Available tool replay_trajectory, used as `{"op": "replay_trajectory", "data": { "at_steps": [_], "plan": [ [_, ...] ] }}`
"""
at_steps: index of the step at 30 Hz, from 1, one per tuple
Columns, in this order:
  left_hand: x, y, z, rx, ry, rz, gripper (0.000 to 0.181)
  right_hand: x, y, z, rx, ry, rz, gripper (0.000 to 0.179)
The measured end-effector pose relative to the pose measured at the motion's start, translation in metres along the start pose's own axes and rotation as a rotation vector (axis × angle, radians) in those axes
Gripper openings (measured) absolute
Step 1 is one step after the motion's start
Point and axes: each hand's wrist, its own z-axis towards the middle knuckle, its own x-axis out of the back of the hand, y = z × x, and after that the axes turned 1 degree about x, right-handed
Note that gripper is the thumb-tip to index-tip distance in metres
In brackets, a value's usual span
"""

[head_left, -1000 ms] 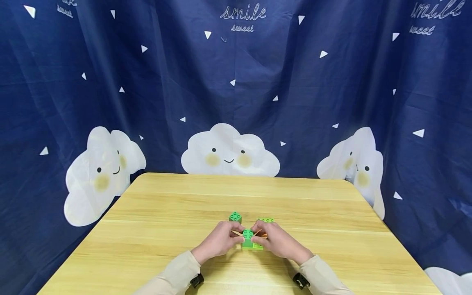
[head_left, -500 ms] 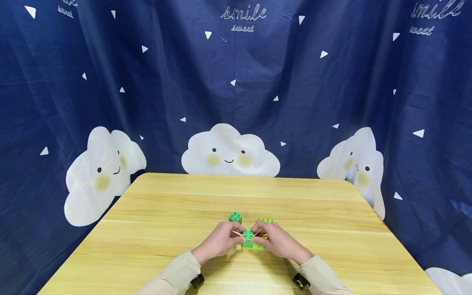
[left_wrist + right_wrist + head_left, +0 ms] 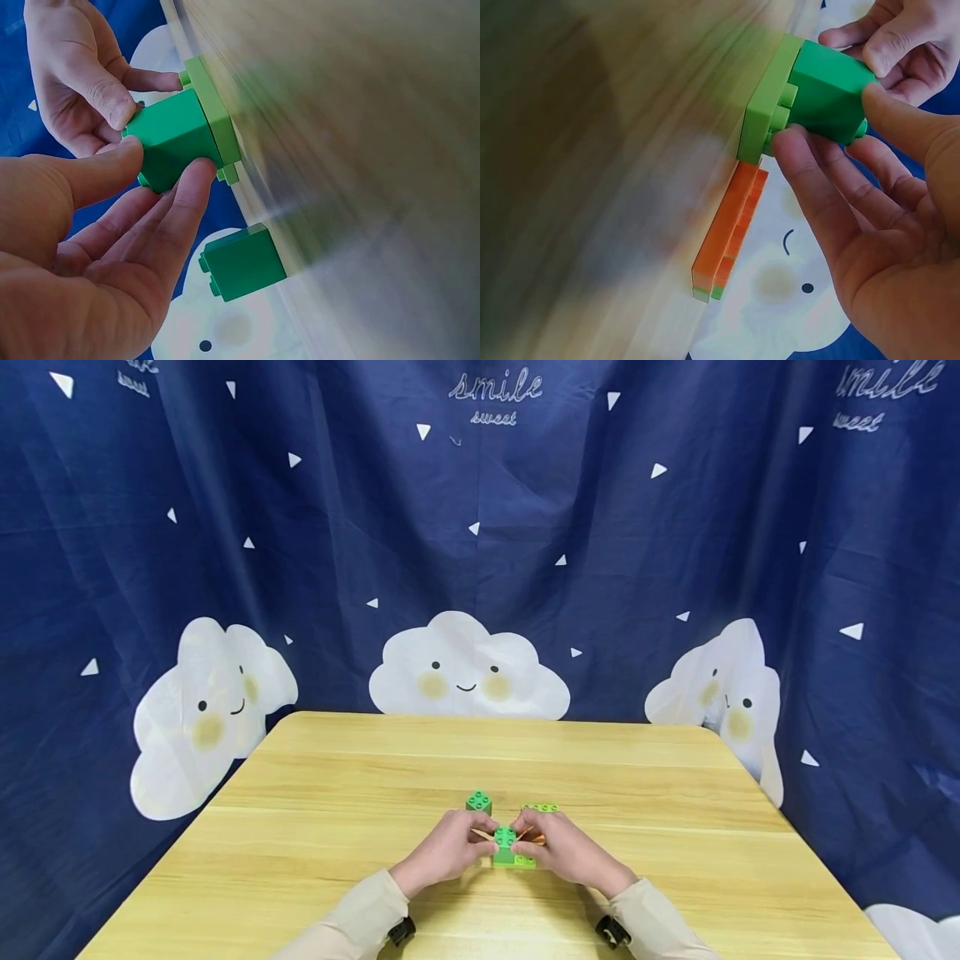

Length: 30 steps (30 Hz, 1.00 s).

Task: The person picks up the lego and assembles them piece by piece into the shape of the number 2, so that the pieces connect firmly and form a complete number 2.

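Observation:
A green toy brick [image 3: 505, 853] with studs on top sits on one end of a flat lime-green brick [image 3: 768, 101], whose other studs stay bare on the right. My left hand [image 3: 447, 850] pinches the green brick from the left, thumb near its upper edge and fingers on its side. From the right, my right hand [image 3: 561, 850] holds the same brick between thumb and fingers, one fingertip beside the lime studs. Both hands face each other across the brick, as the left wrist view shows with its green side [image 3: 176, 135] between them.
Behind my left hand stands another green brick [image 3: 478, 802] on the wooden table [image 3: 360, 777]. A flat orange brick [image 3: 727, 232] lies beyond the right hand, with a lime-green one [image 3: 542, 807] near it. A dark blue curtain [image 3: 480, 568] hangs behind the table.

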Motion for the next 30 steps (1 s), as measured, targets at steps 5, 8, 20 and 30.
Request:
{"op": "replay_trajectory", "data": {
  "at_steps": [5, 8, 20, 30],
  "plan": [
    [-0.0002, 0.0011, -0.0007, 0.006, 0.002, 0.002, 0.028, 0.0004, -0.0003, -0.0005, 0.0, -0.001, 0.006, 0.012],
    [-0.0001, 0.0018, -0.0009, 0.01, 0.001, -0.003, 0.028, 0.0009, 0.0004, -0.0005, -0.01, -0.002, 0.012, 0.011],
    [0.0006, -0.0009, 0.0013, 0.017, -0.008, -0.015, 0.028, 0.0013, 0.0022, 0.0006, -0.022, -0.005, 0.016, 0.01],
    [0.0007, 0.0, 0.0009, 0.025, -0.01, -0.03, 0.028, 0.002, 0.0035, 0.0009, -0.036, -0.017, 0.024, 0.01]
  ]
}}
